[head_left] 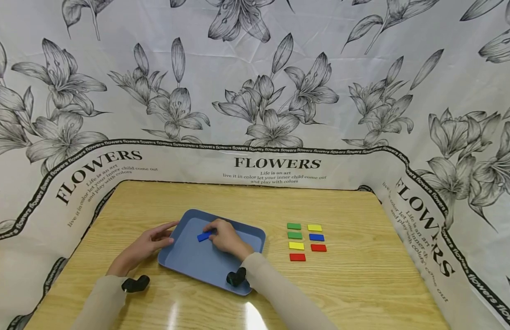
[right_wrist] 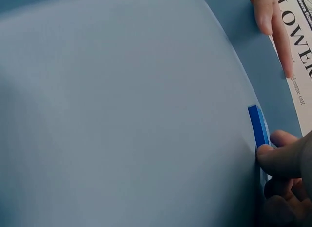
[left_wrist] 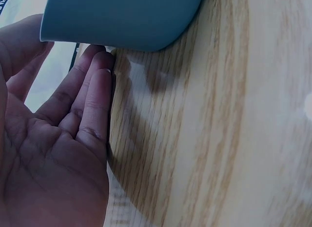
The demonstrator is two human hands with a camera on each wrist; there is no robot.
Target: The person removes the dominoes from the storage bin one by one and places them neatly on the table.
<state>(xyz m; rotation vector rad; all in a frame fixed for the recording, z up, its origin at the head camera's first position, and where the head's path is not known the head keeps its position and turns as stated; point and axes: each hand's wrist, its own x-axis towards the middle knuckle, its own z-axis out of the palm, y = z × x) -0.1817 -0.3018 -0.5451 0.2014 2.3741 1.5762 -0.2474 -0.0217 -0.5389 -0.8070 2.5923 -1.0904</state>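
A blue-grey tray (head_left: pixel 189 256) lies on the table at a slant. At its left side is my left hand (head_left: pixel 145 250); in the left wrist view its thumb goes over the rim while the nearly straight fingers (left_wrist: pixel 95 100) reach to the tray's underside. Over the tray, my right hand (head_left: pixel 226 238) pinches a blue rectangular tile (head_left: pixel 203 236) between thumb and fingers. One end of that blue tile (right_wrist: pixel 258 124) sticks out past the thumb in the right wrist view, close to the tray's side wall; the other end is hidden by the fingers.
Right of the tray, two columns of tiles lie on the wooden table (head_left: pixel 354 284): green tiles (head_left: pixel 294 235), yellow tiles (head_left: pixel 296 246), a blue one (head_left: pixel 317 237) and red tiles (head_left: pixel 297 257). A flower-printed curtain (head_left: pixel 279 128) surrounds the table at the back and sides.
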